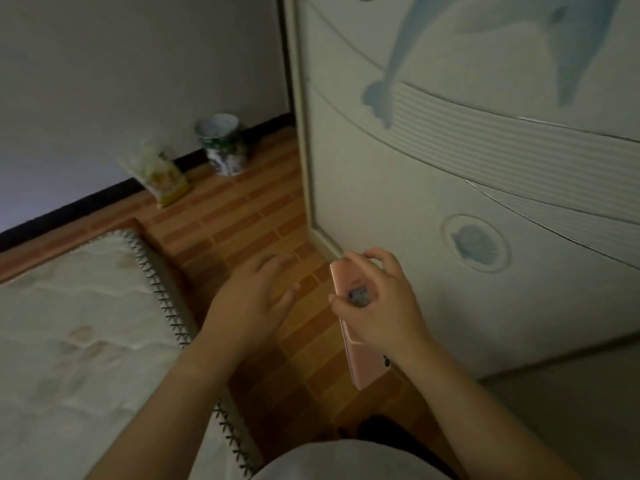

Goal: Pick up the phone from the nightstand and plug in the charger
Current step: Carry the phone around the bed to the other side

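The right hand (379, 306) was clamped around a slim pink phone with a rounded metal back (353, 355), fingers curled over its upper half and the thumb pressed at its near edge. The phone was held in the air above the floor, its long axis running from about five o'clock up to eleven o'clock, its back turned to the camera and a small dark patch showing between the fingers. Its top end came close to the lower corner of the pale cabinet door (433, 188), though whether the two touched could not be told.

The left hand (251, 299) hovered at nine o'clock from the phone, just beside it and apart from it, palm down, fingers spread and gripping nothing; its fingertips were blurred.

Under both hands lay an orange brick-patterned floor (242, 220). At eight o'clock from the hands sat a cream quilted mattress with dark cross-stitched edging (86, 306). The cabinet door, at two o'clock, bore a blue dolphin picture (485, 36) and a round shell emblem (475, 243). Well away at eleven o'clock, against the grey wall (121, 71), stood a white patterned bin (223, 143), and near it at its eight o'clock leaned a yellowish plastic packet (162, 174).
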Demonstrator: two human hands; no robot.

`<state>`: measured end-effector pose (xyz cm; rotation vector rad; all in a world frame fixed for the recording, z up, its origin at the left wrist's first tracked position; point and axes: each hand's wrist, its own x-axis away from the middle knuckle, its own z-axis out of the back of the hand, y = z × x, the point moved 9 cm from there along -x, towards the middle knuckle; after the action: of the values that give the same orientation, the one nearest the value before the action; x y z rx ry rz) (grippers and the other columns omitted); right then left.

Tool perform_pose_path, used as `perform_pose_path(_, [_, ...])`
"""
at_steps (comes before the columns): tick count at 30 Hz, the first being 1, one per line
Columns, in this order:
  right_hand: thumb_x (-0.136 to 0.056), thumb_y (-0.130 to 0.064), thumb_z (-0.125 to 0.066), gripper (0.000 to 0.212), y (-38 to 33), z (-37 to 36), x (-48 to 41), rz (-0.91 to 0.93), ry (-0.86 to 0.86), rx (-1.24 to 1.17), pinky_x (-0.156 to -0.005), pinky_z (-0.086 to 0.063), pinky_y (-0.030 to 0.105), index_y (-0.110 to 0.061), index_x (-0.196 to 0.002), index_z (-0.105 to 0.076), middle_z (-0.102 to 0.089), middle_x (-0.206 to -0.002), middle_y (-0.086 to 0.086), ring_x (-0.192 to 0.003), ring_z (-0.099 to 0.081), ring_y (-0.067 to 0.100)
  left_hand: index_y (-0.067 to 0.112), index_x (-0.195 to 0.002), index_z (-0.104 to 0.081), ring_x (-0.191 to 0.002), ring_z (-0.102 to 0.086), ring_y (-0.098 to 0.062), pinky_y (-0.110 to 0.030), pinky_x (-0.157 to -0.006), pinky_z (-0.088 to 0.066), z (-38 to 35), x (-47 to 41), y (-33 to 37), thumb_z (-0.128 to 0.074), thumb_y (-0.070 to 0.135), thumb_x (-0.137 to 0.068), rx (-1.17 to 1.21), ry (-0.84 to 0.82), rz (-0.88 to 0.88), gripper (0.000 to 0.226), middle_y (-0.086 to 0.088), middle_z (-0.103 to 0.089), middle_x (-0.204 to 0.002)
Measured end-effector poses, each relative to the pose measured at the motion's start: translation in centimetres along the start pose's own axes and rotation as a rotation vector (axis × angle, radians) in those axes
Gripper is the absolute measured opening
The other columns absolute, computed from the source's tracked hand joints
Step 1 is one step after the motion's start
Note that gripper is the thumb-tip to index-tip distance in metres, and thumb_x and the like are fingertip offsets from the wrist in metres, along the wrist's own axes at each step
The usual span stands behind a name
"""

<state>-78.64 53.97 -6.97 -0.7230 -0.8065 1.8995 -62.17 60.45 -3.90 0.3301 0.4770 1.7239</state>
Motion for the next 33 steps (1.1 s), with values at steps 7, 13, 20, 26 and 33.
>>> perform_pose_path(7, [-0.064, -0.066, -0.054, 0.071, -3.5, -6.3, -9.1, 0.126, -0.145, 0.028, -0.076, -0.045, 0.028, -0.051, -0.129, -0.029, -0.027, -0.129, -0.021, -0.105, -0.037, 0.002, 0.026, -0.13, -0.045, -0.123, -0.045, -0.021, -0.036, -0.097, -0.04, 3.9, -4.7, -7.3, -0.048, 0.042, -0.087, 0.023, 0.115, 0.148, 0.046, -0.002, -0.045, -0.139])
perform_pose_path(13, [-0.066, -0.064, -0.056, 0.071, -3.0, -9.2, -21.7, 0.136, -0.169, 0.002, -0.075, -0.038, 0.021, -0.049, -0.13, -0.03, -0.03, -0.133, -0.019, -0.107, -0.035, 0.001, 0.03, -0.133, -0.041, -0.123, -0.045, -0.021, -0.037, -0.095, -0.042, 5.2, -16.0, -11.8, -0.045, 0.046, -0.087, 0.029, 0.108, 0.186, 0.049, 0.0, -0.039, -0.143])
perform_pose_path(20, [-0.068, -0.064, -0.057, 0.069, -4.1, -12.9, -37.4, 0.185, -0.248, -0.007, -0.075, -0.038, 0.019, -0.055, -0.129, -0.027, -0.027, -0.133, -0.022, -0.108, -0.035, -0.001, 0.033, -0.133, -0.039, -0.11, -0.049, -0.012, -0.027, -0.087, -0.04, 8.6, -30.5, -16.4, -0.038, 0.052, -0.082, 0.058, 0.127, 0.21, 0.054, 0.0, -0.037, -0.145])
perform_pose_path(26, [-0.069, -0.06, -0.058, 0.068, -8.2, -20.0, -46.6, 0.282, -0.373, 0.001, -0.079, -0.037, 0.025, -0.047, -0.131, -0.034, -0.029, -0.137, -0.016, -0.107, -0.032, -0.002, 0.032, -0.134, -0.038, -0.08, -0.054, -0.003, -0.037, -0.088, -0.048, 12.5, -34.8, -24.1, -0.039, 0.05, -0.082, 0.058, 0.174, 0.381, 0.055, 0.001, -0.035, -0.147])
perform_pose_path(33, [-0.07, -0.056, -0.061, 0.064, -14.8, -30.7, -56.5, 0.379, -0.502, -0.087, -0.071, -0.032, 0.01, -0.048, -0.129, -0.037, -0.028, -0.131, -0.02, -0.101, -0.031, -0.008, 0.033, -0.133, -0.04, -0.069, -0.058, -0.001, -0.03, -0.072, -0.047, 17.5, -40.9, -35.7, -0.045, 0.047, -0.087, 0.047, 0.283, 0.472, 0.049, 0.003, -0.035, -0.146])
